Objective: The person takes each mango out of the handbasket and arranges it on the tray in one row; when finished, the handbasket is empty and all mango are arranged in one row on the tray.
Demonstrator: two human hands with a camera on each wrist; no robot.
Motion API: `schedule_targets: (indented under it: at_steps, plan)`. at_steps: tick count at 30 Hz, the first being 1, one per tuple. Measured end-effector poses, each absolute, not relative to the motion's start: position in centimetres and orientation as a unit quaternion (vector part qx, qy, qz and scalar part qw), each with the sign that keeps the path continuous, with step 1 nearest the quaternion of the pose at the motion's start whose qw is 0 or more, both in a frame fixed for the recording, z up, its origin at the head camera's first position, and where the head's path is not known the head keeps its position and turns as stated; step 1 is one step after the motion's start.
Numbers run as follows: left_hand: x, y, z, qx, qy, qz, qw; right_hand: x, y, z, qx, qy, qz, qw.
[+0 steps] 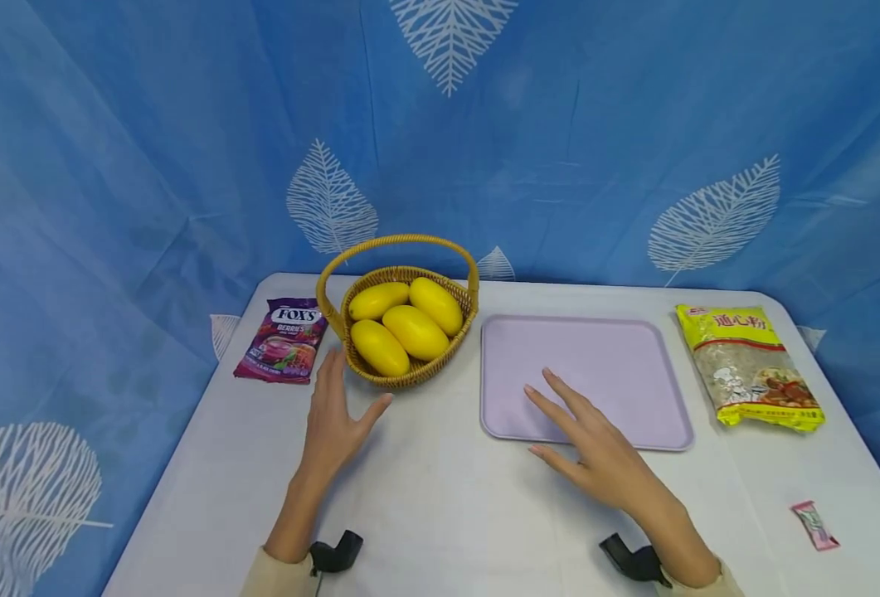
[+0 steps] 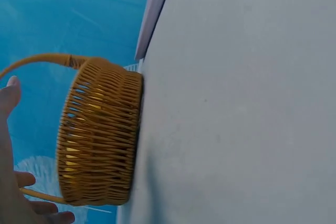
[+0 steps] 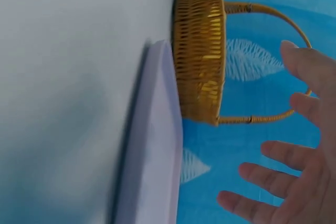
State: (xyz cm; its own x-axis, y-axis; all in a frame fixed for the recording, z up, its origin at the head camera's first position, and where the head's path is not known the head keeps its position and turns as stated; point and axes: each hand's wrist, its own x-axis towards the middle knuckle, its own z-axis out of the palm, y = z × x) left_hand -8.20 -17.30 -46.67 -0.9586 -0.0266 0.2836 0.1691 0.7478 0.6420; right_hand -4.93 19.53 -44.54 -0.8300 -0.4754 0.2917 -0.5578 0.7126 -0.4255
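Observation:
A woven basket (image 1: 410,383) with an arched handle stands at the back left of the table, holding several yellow mangoes (image 1: 415,332). In front of its left side is my left hand (image 1: 335,423), fingers extended and thumb spread, gripping nothing. The left wrist view shows the basket (image 2: 100,135) beyond that hand's fingers. My right hand (image 1: 596,448) hovers over the front edge of a lilac tray (image 1: 589,356), its fingers spread and nothing held. From the right wrist, the tray (image 3: 152,145) and the basket (image 3: 199,56) appear beyond the open palm.
A purple Fox's candy bag (image 1: 283,340) lies left of the basket. Right of the tray is a yellow bag of pasta (image 1: 753,365). One small pink-wrapped candy (image 1: 815,526) lies near the right front. Blue leaf-patterned cloth (image 1: 559,166) hangs behind the table.

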Motion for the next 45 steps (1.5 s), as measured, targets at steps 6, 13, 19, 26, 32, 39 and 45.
schedule_targets:
  at_steps: [6,13,19,26,32,39,45]
  plan:
    - [-9.3,-17.4,-48.4,-0.029,-0.896,-0.421,0.14,-7.9,16.8,-43.6,0.327,-0.902,0.273,0.078]
    - [-10.1,-17.1,-49.8,-0.021,-0.864,-0.478,0.157,-11.2,13.6,-42.8,0.363,-0.881,0.296,0.066]
    - [-10.7,-17.1,-50.8,-0.018,-0.841,-0.516,0.161,-14.3,11.1,-42.5,0.395,-0.863,0.31,0.048]
    - [-11.1,-17.2,-51.7,-0.021,-0.813,-0.556,0.175,-17.8,8.7,-42.6,0.417,-0.861,0.291,0.025]
    - [-11.3,-17.1,-52.0,-0.022,-0.797,-0.578,0.175,-19.9,7.4,-42.4,0.41,-0.874,0.259,0.011]
    - [-10.4,-16.3,-49.0,-0.019,-0.799,-0.578,0.165,-21.6,5.8,-42.3,0.386,-0.88,0.264,-0.074]
    - [-10.0,-16.2,-48.2,-0.013,-0.798,-0.582,0.154,-22.8,4.9,-42.6,0.388,-0.877,0.263,-0.107]
